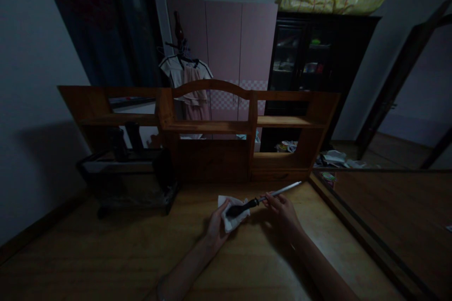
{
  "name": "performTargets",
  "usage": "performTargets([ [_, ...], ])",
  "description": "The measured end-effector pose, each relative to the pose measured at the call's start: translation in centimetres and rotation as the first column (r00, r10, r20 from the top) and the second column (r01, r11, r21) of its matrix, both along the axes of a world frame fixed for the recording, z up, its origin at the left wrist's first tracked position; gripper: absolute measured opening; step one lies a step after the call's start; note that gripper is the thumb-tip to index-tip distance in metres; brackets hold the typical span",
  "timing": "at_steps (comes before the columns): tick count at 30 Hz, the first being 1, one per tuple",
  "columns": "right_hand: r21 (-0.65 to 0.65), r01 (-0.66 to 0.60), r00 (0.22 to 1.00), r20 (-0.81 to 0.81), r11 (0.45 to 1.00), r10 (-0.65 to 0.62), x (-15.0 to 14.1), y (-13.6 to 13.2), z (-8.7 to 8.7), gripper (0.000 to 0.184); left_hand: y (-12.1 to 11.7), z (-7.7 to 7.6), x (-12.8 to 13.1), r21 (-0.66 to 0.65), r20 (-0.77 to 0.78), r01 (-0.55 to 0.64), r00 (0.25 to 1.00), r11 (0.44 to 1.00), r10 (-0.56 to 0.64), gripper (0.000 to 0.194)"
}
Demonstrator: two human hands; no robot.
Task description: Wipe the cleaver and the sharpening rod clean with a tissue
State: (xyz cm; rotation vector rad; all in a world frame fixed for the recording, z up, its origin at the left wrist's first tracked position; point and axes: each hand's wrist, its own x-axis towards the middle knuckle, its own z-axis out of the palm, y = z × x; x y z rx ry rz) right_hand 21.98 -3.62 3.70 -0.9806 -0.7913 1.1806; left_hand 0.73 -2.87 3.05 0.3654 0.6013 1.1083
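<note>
A sharpening steel (253, 203) with a black handle and a silver rod lies slantwise above the wooden surface, its tip to the upper right. Beneath the handle's end is a white tissue (231, 226), which my left hand (214, 225) grips so that it cups the handle. The fingers of my right hand (281, 209) are closed around the rod, just beyond the collar. To the left, a dark knife holder (123, 178) stands with black handles (133, 135) sticking up from it. Dim light hides fine detail.
A wooden shelf unit (208, 127) rises at the back of the wooden surface (148, 254). A raised dark edge (353, 223) runs along the right side. Farther off are a pink wardrobe (224, 42), a black cabinet (339, 75) and hanging clothes (190, 75).
</note>
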Motion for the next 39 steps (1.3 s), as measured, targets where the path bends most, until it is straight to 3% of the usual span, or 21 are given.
performTargets([
  [8, -0.022, 0.033, 0.997, 0.066, 0.999, -0.032, 0.1, 0.0, -0.1, 0.027, -0.3, 0.3, -0.1, 0.015, 0.044, 0.081, 0.996, 0.997, -0.082, 0.021],
  [15, -0.038, 0.096, 0.992, 0.092, 0.995, -0.092, 0.4, -0.1, 0.5, 0.034, -1.1, 0.9, -0.2, 0.036, 0.038, 0.167, 0.985, 0.985, -0.168, 0.036],
  [24, -0.001, 0.136, 0.99, 0.027, 0.991, -0.136, 0.2, 0.1, 0.4, 0.034, -1.2, 0.0, -0.2, 0.049, -0.089, 0.19, 0.979, 0.981, -0.185, 0.033],
  [33, 0.031, -0.121, 0.975, -0.186, 0.992, 0.125, -0.3, 0.3, 0.4, 0.03, -1.2, 0.1, -0.1, 0.051, -0.119, 0.218, 0.97, 0.975, -0.211, 0.036],
  [36, 0.068, -0.205, 0.967, -0.141, 0.976, 0.213, -0.7, -0.1, 0.4, 0.034, -1.0, 0.4, -0.1, 0.027, -0.073, 0.204, 0.977, 0.979, -0.202, 0.034],
  [39, 0.087, -0.206, 0.974, -0.082, 0.975, 0.213, -1.0, -0.5, 0.5, 0.031, -1.1, 1.0, 0.1, 0.028, -0.032, 0.209, 0.977, 0.977, -0.208, 0.032],
])
